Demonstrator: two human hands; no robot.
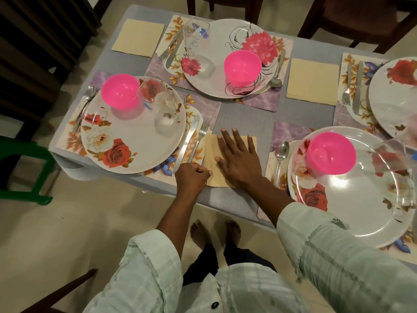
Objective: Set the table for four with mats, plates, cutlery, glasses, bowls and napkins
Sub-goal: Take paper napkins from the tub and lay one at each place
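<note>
Cream paper napkin: light, limp, creases easily. Right hand presses it flat, fingers spread; left hand pinches near-left corner. Best held by edges.

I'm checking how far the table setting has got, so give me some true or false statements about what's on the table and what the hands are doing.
1. The right hand lies flat on a cream napkin. True.
2. The left hand is spread flat on a plate. False: its fingers are curled at the napkin's near left corner, off any plate.
3. Three pink bowls show, each on a plate, such as the far bowl. True.
4. The near-left plate has its knife and fork on its left. False: they lie on its right; a spoon lies on its left.
5. The napkins are blue. False: they are cream.
</note>
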